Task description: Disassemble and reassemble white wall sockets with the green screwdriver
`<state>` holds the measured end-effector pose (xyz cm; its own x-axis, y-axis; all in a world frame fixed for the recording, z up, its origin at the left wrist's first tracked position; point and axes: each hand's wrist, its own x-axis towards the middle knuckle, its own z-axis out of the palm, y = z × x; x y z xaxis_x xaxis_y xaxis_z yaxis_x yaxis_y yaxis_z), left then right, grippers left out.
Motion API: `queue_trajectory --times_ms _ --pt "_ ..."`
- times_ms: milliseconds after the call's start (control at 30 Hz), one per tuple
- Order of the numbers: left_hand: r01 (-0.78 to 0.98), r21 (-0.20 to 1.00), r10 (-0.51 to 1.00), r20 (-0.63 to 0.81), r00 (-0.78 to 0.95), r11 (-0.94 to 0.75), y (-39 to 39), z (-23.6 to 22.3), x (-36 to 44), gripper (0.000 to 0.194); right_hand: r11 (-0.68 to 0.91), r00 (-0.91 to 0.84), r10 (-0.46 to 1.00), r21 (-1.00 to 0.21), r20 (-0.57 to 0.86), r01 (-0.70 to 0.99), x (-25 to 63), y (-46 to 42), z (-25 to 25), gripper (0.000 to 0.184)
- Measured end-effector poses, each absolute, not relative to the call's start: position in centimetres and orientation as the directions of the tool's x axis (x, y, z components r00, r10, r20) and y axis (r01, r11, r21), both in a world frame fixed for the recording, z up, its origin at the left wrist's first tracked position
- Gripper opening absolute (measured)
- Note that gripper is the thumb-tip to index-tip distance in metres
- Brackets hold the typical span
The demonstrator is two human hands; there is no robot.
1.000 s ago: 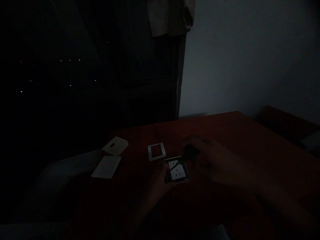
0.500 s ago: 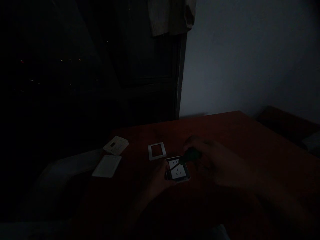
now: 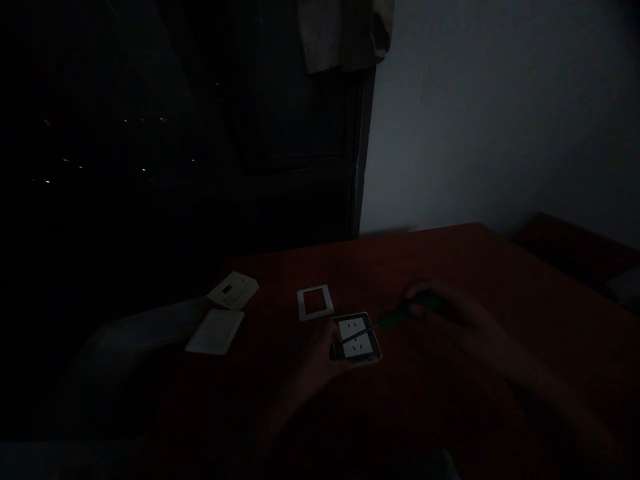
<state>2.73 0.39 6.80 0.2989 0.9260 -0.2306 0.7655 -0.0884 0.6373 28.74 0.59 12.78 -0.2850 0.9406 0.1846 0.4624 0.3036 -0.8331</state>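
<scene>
Socket (image 3: 363, 343), left edge inside left grip (image 3: 318, 355)

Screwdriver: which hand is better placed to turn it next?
Right, I'd say: the right hand holds the screwdriver by its green handle, shaft slanting across the socket; the left hand grips the socket's left edge, likely better for steadying.
</scene>
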Motion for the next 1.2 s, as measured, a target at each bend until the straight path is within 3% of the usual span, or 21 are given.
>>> queue_trajectory --times_ms 200,367,600,967,1200 --pt "0.766 0.631 0.932 -0.191 0.307 -0.123 0.6 6.2 2.5 0.028 0.158 -0.068 0.987 -0.862 0.143 0.482 31.0 -0.6 9.5 0.026" --pt "0.785 0.591 0.921 -0.176 0.348 -0.184 0.8 6.5 2.4 0.019 0.094 0.007 0.994 -0.893 0.109 0.441 31.9 -1.6 7.8 0.029" --pt "0.773 0.525 0.912 0.011 0.411 -0.355 1.5 6.8 2.0 0.005 0.083 0.054 0.992 -0.898 0.118 0.432 32.2 -1.9 7.2 0.030" --pt "0.850 0.270 0.872 -0.063 0.485 -0.453 2.2 7.5 3.0 0.014 0.073 0.056 0.992 -0.883 0.112 0.464 31.8 -2.3 7.9 0.027" --pt "0.863 0.252 0.876 -0.101 0.472 -0.437 2.4 7.9 3.4 0.008 0.075 0.025 0.995 -0.864 0.101 0.498 31.7 -2.4 7.9 0.028"
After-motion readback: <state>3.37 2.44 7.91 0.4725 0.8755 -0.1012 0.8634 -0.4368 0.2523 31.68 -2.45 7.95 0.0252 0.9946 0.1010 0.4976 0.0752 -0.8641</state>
